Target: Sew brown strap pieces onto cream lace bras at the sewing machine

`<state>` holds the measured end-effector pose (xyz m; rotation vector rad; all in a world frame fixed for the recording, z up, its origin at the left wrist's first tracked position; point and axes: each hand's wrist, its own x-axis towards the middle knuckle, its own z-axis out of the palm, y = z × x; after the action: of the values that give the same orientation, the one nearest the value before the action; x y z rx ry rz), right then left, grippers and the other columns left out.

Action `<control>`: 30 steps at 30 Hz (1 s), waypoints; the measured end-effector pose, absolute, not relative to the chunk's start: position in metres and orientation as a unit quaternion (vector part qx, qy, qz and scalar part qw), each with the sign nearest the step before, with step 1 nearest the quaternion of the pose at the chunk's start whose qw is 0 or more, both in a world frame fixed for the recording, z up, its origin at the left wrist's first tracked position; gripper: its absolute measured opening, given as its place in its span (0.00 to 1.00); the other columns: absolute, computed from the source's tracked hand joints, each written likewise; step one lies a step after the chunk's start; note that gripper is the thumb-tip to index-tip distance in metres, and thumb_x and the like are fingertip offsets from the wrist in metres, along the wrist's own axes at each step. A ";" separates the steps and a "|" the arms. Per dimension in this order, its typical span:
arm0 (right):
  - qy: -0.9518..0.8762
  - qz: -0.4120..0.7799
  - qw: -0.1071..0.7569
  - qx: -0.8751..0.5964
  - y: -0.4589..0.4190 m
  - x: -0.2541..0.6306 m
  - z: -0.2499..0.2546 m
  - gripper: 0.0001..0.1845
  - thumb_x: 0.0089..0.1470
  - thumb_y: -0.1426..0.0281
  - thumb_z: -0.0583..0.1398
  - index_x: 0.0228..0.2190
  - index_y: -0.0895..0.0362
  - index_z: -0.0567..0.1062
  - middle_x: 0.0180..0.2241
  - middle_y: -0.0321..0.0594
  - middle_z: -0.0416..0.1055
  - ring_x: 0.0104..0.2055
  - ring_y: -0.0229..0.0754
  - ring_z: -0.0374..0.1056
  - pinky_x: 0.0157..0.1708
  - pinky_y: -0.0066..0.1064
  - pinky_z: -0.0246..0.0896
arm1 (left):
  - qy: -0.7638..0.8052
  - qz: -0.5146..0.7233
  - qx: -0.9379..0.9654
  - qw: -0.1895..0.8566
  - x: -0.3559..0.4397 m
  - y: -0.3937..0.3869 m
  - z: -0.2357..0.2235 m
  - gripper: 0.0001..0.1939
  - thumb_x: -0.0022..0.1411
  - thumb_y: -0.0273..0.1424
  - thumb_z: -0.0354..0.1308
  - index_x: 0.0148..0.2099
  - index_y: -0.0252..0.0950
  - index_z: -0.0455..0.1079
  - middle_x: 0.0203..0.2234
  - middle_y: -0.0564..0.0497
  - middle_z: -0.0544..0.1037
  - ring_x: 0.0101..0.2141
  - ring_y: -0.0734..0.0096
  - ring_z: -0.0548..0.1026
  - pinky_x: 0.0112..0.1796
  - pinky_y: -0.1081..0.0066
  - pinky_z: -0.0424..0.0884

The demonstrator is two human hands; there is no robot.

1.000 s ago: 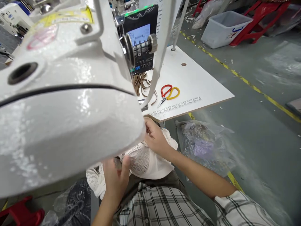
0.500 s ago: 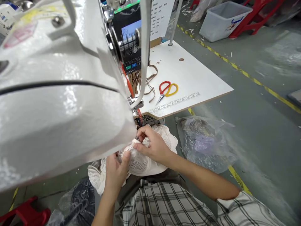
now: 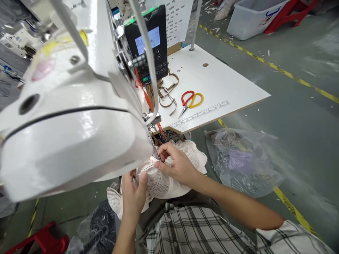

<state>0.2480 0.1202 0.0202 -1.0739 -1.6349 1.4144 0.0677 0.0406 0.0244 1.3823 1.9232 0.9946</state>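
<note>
A white lace bra (image 3: pixel 161 181) lies over my lap, its upper edge under the head of a white sewing machine (image 3: pixel 79 148). My left hand (image 3: pixel 134 190) pinches the bra's lace edge near the machine's front, thumb on top. On the other side, my right hand (image 3: pixel 176 162) has thumb and fingers closed on the same edge, right beside the needle area. The machine head hides the needle and part of my left fingertips. More white lace hangs to the left of my left wrist.
Scissors (image 3: pixel 188 103) with red and yellow handles lie on the white table (image 3: pixel 225 81), by a ruler strip (image 3: pixel 201 113) and brown straps (image 3: pixel 169 93). A control panel (image 3: pixel 147 46) stands behind. Plastic bags (image 3: pixel 241 162) and a grey bin (image 3: pixel 253 17) are on the floor.
The camera view has shifted, so more of the machine's left side shows. Both hands keep their grip on the bra, with little visible movement against the machine.
</note>
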 end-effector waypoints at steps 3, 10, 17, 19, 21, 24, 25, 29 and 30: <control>-0.631 0.550 0.356 -0.416 0.119 0.247 0.021 0.18 0.53 0.58 0.63 0.38 0.53 0.65 0.30 0.34 0.63 0.32 0.36 0.61 0.22 0.24 0.53 | 0.710 0.395 0.499 0.300 0.067 0.039 0.025 0.26 0.63 0.47 0.55 0.57 0.36 0.61 0.43 0.43 0.75 0.39 0.62 0.76 0.36 0.67 0.72; -0.635 0.525 0.369 -0.430 0.116 0.241 0.029 0.25 0.51 0.56 0.64 0.44 0.53 0.62 0.33 0.33 0.61 0.32 0.36 0.61 0.30 0.28 0.57 | 0.694 0.432 0.475 0.326 0.068 0.038 0.030 0.25 0.65 0.46 0.53 0.58 0.37 0.58 0.44 0.44 0.72 0.40 0.64 0.73 0.37 0.68 0.71; -0.539 0.671 0.340 -0.379 0.107 0.266 0.026 0.19 0.54 0.55 0.62 0.40 0.56 0.71 0.32 0.35 0.68 0.33 0.37 0.64 0.33 0.29 0.59 | 0.660 0.446 0.496 0.346 0.095 0.014 0.040 0.12 0.68 0.42 0.51 0.44 0.39 0.60 0.36 0.50 0.67 0.33 0.71 0.70 0.34 0.72 0.68; -0.509 0.709 0.337 -0.354 0.101 0.280 0.023 0.19 0.54 0.55 0.62 0.40 0.57 0.75 0.38 0.39 0.73 0.38 0.39 0.67 0.38 0.31 0.61 | 0.635 0.456 0.512 0.356 0.103 0.004 0.036 0.10 0.68 0.40 0.51 0.44 0.39 0.59 0.37 0.49 0.67 0.36 0.70 0.70 0.37 0.71 0.69; -0.469 0.733 0.340 -0.356 0.093 0.291 0.020 0.20 0.52 0.56 0.64 0.41 0.57 0.77 0.41 0.41 0.75 0.40 0.41 0.69 0.40 0.32 0.63 | 0.614 0.457 0.543 0.345 0.110 -0.008 0.025 0.11 0.68 0.39 0.51 0.47 0.39 0.59 0.42 0.46 0.68 0.42 0.65 0.71 0.43 0.65 0.70; -0.373 0.774 0.356 -0.367 0.078 0.301 0.016 0.20 0.48 0.58 0.67 0.41 0.57 0.79 0.38 0.40 0.76 0.37 0.40 0.70 0.37 0.31 0.65 | 0.586 0.415 0.630 0.295 0.121 -0.028 -0.006 0.27 0.63 0.41 0.57 0.60 0.37 0.55 0.55 0.37 0.63 0.57 0.52 0.64 0.56 0.51 0.62; -0.340 0.784 0.368 -0.368 0.073 0.302 0.015 0.20 0.47 0.59 0.68 0.40 0.57 0.79 0.38 0.40 0.77 0.36 0.39 0.71 0.37 0.30 0.66 | 0.584 0.384 0.661 0.274 0.126 -0.034 -0.020 0.36 0.60 0.42 0.60 0.64 0.36 0.50 0.59 0.34 0.60 0.61 0.47 0.60 0.58 0.47 0.59; -0.220 0.829 0.381 -0.345 0.050 0.303 0.016 0.18 0.43 0.64 0.70 0.39 0.56 0.79 0.35 0.37 0.77 0.33 0.35 0.72 0.36 0.27 0.66 | 0.619 0.293 0.714 0.149 0.142 -0.050 -0.082 0.50 0.55 0.39 0.64 0.69 0.32 0.39 0.64 0.27 0.52 0.65 0.39 0.52 0.58 0.43 0.58; -0.200 0.844 0.370 -0.333 0.044 0.304 0.018 0.19 0.43 0.65 0.71 0.39 0.56 0.79 0.35 0.37 0.78 0.33 0.35 0.73 0.36 0.27 0.67 | 0.631 0.289 0.712 0.109 0.142 -0.051 -0.095 0.45 0.57 0.37 0.62 0.69 0.33 0.42 0.64 0.26 0.53 0.65 0.39 0.52 0.58 0.43 0.58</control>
<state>0.3039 0.0439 0.0184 -0.8543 -0.5125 2.1649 0.1416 -0.0512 -0.0952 2.0924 1.8555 0.8485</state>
